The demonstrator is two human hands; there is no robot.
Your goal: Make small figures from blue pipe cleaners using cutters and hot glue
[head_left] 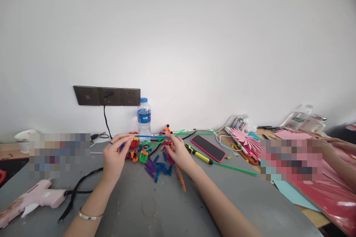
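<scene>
A blue pipe cleaner (151, 136) stretches level between my two hands above the grey table. My left hand (116, 155) pinches its left end, and my right hand (178, 152) pinches its right end. Beneath it lie short bent pieces of purple pipe cleaner (150, 167) and blue pipe cleaner (161, 167). Small pipe-cleaner figures in green (144, 154) and orange (133, 155) sit just behind these pieces. An orange pipe cleaner (181, 181) lies below my right hand, which partly hides a pink and red bundle.
A water bottle (144, 118) stands by the wall. Yellow-black scissors or cutter (199, 154) and a phone (208, 148) lie to the right. At left rests a pink glue gun (41, 196) with a black cord. Another person's hands (339, 155) are at far right.
</scene>
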